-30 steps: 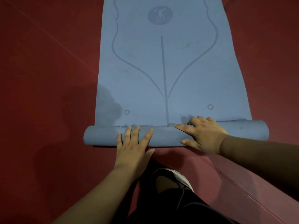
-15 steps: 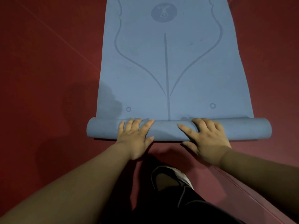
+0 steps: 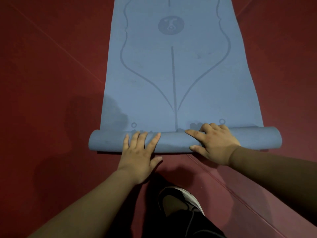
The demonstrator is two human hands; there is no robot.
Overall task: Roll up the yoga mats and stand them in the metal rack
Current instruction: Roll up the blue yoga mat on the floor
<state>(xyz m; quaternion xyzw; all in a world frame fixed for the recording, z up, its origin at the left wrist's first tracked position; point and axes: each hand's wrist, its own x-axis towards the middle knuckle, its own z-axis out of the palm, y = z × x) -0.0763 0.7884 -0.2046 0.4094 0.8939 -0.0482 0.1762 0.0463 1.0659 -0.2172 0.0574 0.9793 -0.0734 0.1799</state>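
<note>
Mat roll [image 3: 173, 143] under left hand [image 3: 137, 158], fingers [image 3: 153, 143] straight; right hand [image 3: 217, 145] curled over.

There is one yoga mat [image 3: 173, 74], stretching from the centre towards 12 o'clock. Two hands are on it: one left hand [image 3: 139, 155] at 7 o'clock and one right hand [image 3: 216, 145] at 4 o'clock. There is one shoe [image 3: 181, 200] at 6 o'clock. The mat carries one round emblem [image 3: 171, 25] at 12 o'clock. It also has two small rings, the 9 o'clock ring [image 3: 134, 125] and the 3 o'clock ring [image 3: 222, 121]. It has two straight lines, one long centre line [image 3: 174, 83] and one short stub [image 3: 169, 1] at 12 o'clock. Two curved lines also run along it.
</note>
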